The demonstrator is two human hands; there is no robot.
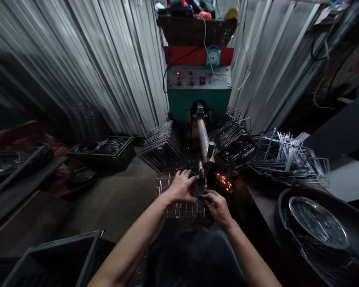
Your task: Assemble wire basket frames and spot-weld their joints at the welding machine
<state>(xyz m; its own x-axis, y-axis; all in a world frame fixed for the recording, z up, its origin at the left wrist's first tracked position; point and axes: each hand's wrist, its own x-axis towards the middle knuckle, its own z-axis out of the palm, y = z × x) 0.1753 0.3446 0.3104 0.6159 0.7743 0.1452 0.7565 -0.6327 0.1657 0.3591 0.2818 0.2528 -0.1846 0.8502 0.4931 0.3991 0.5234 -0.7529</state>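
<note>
Where the machine's metal arm ends, the wire rack lies just below, its far edge facing the machine; which axis is longer is unclear, the hands covering part of its grid. The left hand spreads its fingers over the rack; the right hand pinches its right edge, the exact wire hidden. A green crate at left holds wire parts; at right, a round bowl of thin rods sits in a black tub. The near-left crate is cut off, its interior dark.
</note>
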